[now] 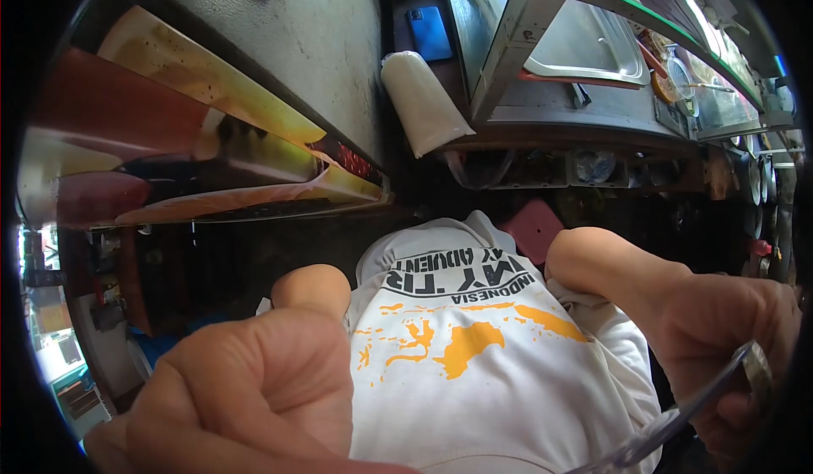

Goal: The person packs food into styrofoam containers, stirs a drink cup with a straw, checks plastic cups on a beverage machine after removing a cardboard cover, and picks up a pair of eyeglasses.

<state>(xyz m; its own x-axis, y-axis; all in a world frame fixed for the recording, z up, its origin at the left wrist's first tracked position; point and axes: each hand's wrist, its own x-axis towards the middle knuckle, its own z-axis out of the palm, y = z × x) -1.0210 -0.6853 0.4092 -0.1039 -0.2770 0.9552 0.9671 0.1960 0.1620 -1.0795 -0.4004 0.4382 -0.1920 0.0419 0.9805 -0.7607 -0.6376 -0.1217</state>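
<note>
My left hand [246,389] is close to the camera at the lower left, its fingers curled in. Whatever those fingers hold, if anything, is hidden. At the right edge my right hand [720,330] is raised with bent fingers around the end of a clear plastic strip [677,419]. The strip slants down toward the bottom of the view, where it leaves the frame; its full shape does not show. Between the hands is the white printed shirt [508,398] that I wear.
A filled whitish plastic bag [419,101] and a blue phone [430,34] lie at the counter's corner. Beside them stands a glass case with a metal tray [593,46]. A picture-covered panel [212,135] runs along the left. Below the case is a pink stool [535,230].
</note>
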